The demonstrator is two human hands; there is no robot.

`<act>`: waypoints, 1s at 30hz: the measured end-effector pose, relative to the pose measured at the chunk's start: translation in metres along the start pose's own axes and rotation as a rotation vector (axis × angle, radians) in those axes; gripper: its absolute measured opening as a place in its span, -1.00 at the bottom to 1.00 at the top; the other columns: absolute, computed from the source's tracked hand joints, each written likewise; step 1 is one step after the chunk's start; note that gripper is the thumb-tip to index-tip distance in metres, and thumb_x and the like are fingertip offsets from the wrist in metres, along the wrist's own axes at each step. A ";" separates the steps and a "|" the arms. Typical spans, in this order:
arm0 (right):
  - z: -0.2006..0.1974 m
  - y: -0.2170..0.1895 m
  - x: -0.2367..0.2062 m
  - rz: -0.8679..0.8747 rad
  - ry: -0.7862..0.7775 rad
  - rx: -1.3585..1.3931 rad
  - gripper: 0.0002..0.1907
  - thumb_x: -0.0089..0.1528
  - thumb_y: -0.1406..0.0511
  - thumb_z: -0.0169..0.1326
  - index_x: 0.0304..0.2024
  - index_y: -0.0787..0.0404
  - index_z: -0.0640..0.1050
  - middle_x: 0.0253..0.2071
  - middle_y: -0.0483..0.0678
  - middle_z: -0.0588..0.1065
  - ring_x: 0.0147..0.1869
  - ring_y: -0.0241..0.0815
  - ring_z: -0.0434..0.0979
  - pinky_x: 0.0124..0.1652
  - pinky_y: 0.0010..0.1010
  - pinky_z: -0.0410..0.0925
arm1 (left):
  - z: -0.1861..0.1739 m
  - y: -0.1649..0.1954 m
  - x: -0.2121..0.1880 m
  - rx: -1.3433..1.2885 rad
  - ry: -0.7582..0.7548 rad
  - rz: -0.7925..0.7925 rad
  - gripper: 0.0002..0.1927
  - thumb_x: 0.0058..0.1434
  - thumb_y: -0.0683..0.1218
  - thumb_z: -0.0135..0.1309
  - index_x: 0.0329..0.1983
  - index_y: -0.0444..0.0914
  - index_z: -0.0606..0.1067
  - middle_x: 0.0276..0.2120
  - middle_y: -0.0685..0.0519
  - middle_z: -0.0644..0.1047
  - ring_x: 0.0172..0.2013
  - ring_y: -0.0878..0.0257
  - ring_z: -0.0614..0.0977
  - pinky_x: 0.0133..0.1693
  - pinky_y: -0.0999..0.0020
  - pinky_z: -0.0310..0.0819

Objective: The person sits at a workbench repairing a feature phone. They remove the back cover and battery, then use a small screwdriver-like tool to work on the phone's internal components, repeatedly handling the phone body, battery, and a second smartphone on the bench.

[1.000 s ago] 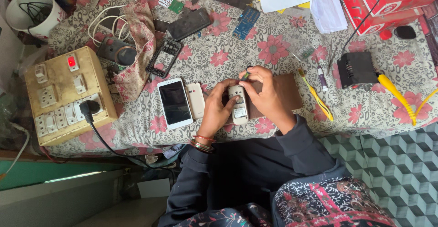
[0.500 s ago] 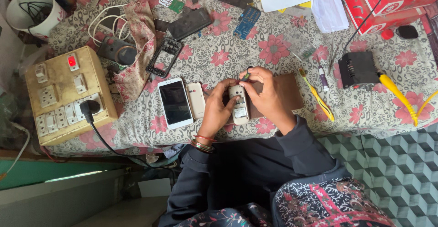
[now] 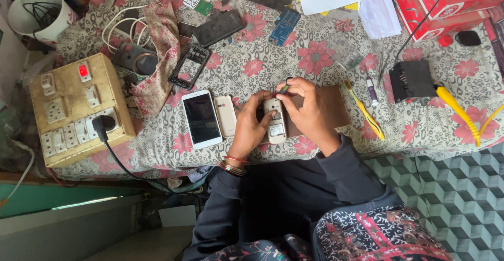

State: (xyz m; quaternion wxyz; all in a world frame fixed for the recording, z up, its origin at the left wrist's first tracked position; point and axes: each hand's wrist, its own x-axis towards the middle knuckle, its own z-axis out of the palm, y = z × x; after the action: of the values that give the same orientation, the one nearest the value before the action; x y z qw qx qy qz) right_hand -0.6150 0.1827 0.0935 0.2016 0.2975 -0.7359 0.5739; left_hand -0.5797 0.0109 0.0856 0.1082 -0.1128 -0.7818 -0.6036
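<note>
- Centrally, we note a small white keypad phone (image 3: 275,120), back side up with its cover off, lying over the near edge of a brown mat (image 3: 328,106) on the flower-print cloth of the bench (image 3: 315,46).
- We see the left hand (image 3: 251,126) curled round the phone's left side, fingers narrow, steadying the body against the mat.
- We see the right hand (image 3: 306,105) pinching a thin dark-handled tool (image 3: 284,88), probably a small screwdriver, its tip at the phone's top end; fingers tight on the shaft. We cannot tell whether the tip sits in a screw.
- We judge the work to be mid-way: the shell is already open, and a separate white back cover (image 3: 226,115) lies just beside the left hand. No loose screws or lifted board can be made out, so the inner parts seem not yet taken apart.
- Just left of the cover, we record a white smartphone (image 3: 201,119), screen dark, untouched.
- Right of the mat: a yellow toothbrush (image 3: 363,115), then a black box (image 3: 411,80) with a yellow coiled lead (image 3: 462,115).
- Farther up: a bare phone frame (image 3: 189,66), a dark handset (image 3: 217,28) and a blue circuit board (image 3: 284,26), all well apart from the hands.
- At far left: a cream switchboard (image 3: 79,109), red lamp lit, one black plug in.
</note>
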 end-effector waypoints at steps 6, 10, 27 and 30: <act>0.000 -0.003 0.001 -0.006 0.004 -0.038 -0.48 0.32 0.56 0.18 0.21 0.27 0.23 0.00 0.10 0.55 0.06 -0.15 0.65 0.04 -0.39 0.50 | 0.001 0.000 0.000 -0.018 0.002 0.002 -0.49 0.20 -0.27 0.24 0.21 -0.31 0.38 0.05 -0.11 0.59 0.06 0.09 0.67 0.08 0.28 0.57; 0.000 -0.005 0.002 -0.011 0.008 -0.065 -0.48 0.31 0.55 0.19 0.20 0.27 0.24 -0.01 0.08 0.56 0.04 -0.15 0.66 0.03 -0.40 0.51 | 0.000 0.001 0.000 0.017 0.007 0.035 -0.49 0.19 -0.28 0.24 0.21 -0.32 0.39 0.04 -0.11 0.60 0.07 0.07 0.66 0.09 0.27 0.55; 0.002 -0.001 0.003 0.012 0.010 0.009 -0.47 0.32 0.57 0.17 0.22 0.27 0.23 0.01 0.11 0.55 0.07 -0.13 0.65 0.05 -0.38 0.50 | -0.001 0.000 0.001 0.016 0.003 0.012 -0.49 0.20 -0.28 0.23 0.21 -0.31 0.38 0.05 -0.12 0.59 0.06 0.06 0.66 0.09 0.26 0.55; 0.001 -0.002 0.002 0.015 0.001 0.005 -0.48 0.32 0.58 0.16 0.21 0.27 0.23 0.01 0.10 0.55 0.08 -0.14 0.65 0.06 -0.39 0.51 | -0.001 0.001 0.001 0.032 0.005 0.017 -0.49 0.20 -0.27 0.24 0.21 -0.31 0.38 0.04 -0.12 0.59 0.07 0.04 0.66 0.09 0.25 0.54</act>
State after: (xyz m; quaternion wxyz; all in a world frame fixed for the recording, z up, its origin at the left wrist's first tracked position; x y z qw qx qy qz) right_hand -0.6155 0.1809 0.0960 0.1970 0.2923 -0.7364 0.5775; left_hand -0.5809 0.0099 0.0869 0.1171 -0.1161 -0.7902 -0.5902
